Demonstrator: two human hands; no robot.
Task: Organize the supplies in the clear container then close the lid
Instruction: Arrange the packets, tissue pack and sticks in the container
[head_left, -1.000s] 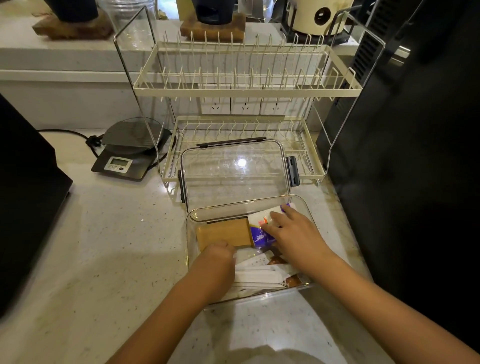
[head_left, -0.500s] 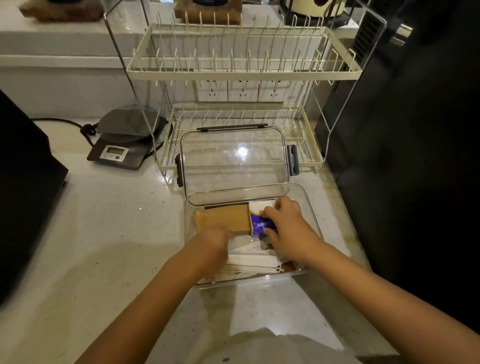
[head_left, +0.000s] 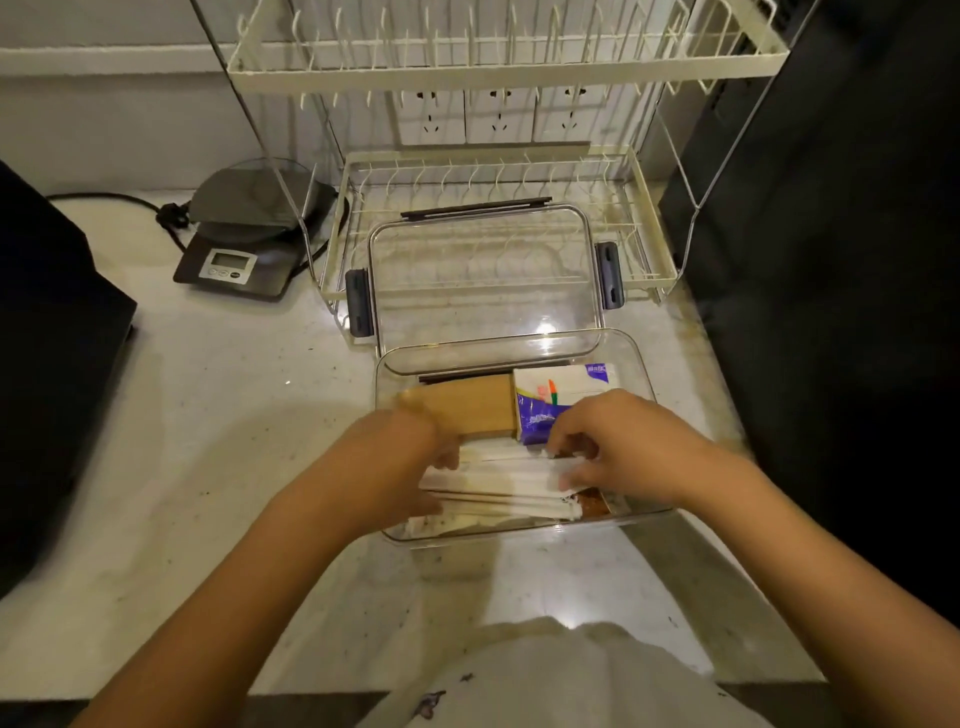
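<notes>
Both hands were seen down inside the clear container (head_left: 641, 364), which sat on the pale counter (head_left: 218, 415) near the person. The sorting step was judged to be under way, with the closing step not yet begun. The left hand (head_left: 400, 457) was pressed against the left end of a bundle of white wrapped sticks (head_left: 498, 483); its fingers were mostly hidden behind the bundle, so whether they were curled round it could not be told. The right hand (head_left: 618, 447) was laid over the right end, its fingers bent and a little apart, the tips touching the wrappers but not seen to be clamped on them.

Beyond the bundle, a tan packet (head_left: 467, 410) was seen lying against the far wall, and just right of it a white and purple tissue pack (head_left: 550, 400), touching it. Something brown (head_left: 592, 504) was glimpsed under the sticks at the near right corner; what it was could not be told.

The lid (head_left: 483, 280) was propped just beyond the container, leaning on the lower tier of the dish rack (head_left: 644, 249), its dark side clips out to either side.

The next move was judged to call for the sticks to be squared up and flattened, so nothing would stand proud of the rim, and then for both hands to be freed for the lid.
</notes>
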